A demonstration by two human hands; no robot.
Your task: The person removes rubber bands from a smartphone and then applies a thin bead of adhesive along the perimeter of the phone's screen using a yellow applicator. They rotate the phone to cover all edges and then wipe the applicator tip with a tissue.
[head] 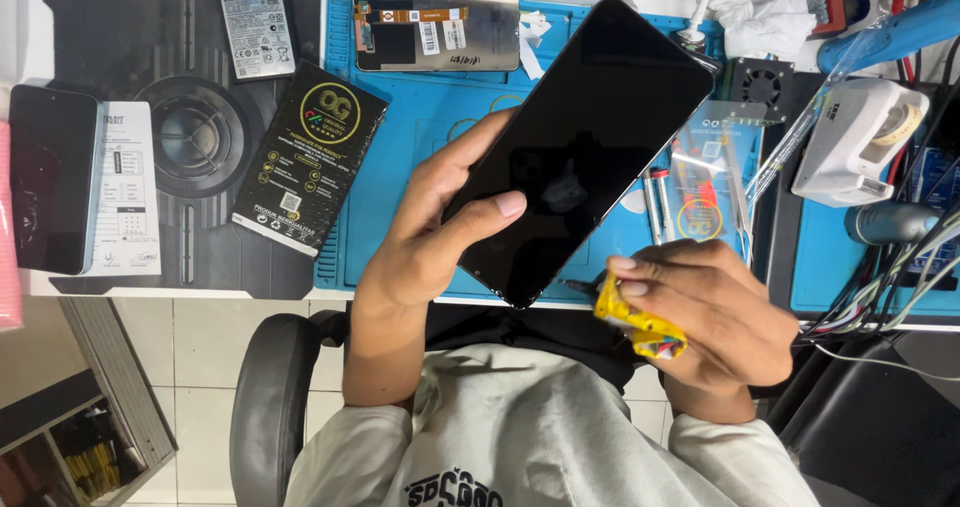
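My left hand (430,232) grips a black smartphone (585,142), screen up and dark, tilted over the blue work mat (410,117); the thumb rests on the glass near its lower edge. My right hand (715,312) is closed on a small crumpled yellow cloth or wrapper (640,322) just below the phone's lower right corner, close to it but apart.
A black retail box (308,157), a phone battery (257,35) and a display panel (435,32) lie on the bench. Another dark phone (50,177) sits far left. A clear bag of parts (705,182), white device (860,142), cables (890,287) crowd the right. Office chair (270,397) below.
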